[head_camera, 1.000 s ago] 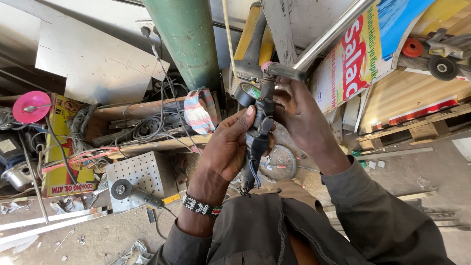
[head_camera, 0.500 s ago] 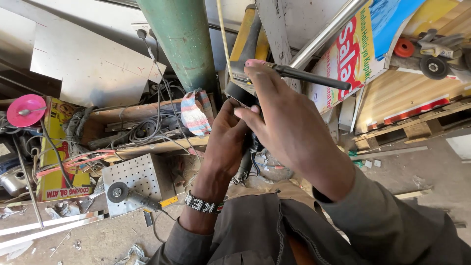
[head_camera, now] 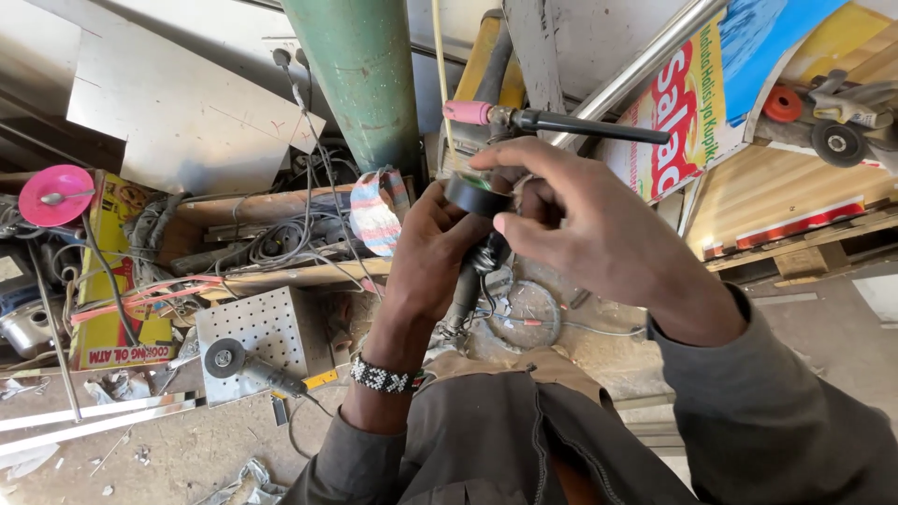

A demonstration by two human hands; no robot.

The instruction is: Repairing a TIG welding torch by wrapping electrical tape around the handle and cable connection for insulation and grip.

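Note:
A welding torch [head_camera: 524,120] with a pink nozzle and a long black back cap points sideways in front of me. Its handle and cable [head_camera: 472,271] run down toward my lap. My left hand [head_camera: 426,262], with a beaded bracelet at the wrist, is wrapped around that handle. My right hand [head_camera: 599,234] reaches in from the right, its thumb and fingers pinching a roll of black tape [head_camera: 475,194] against the top of the handle just under the torch head. The tape's free end is hidden behind my fingers.
A green pipe [head_camera: 360,84] rises behind the hands. An angle grinder [head_camera: 245,365] lies by a perforated metal plate [head_camera: 257,327] on the dusty floor at left, beside tangled cables [head_camera: 281,238] and a pink disc [head_camera: 54,194]. A steel tube [head_camera: 645,61] and a wooden pallet [head_camera: 795,201] stand at right.
My right hand has come down off the torch head and swung right with the tape roll, uncovering the pink nozzle. My left hand keeps its grip on the handle.

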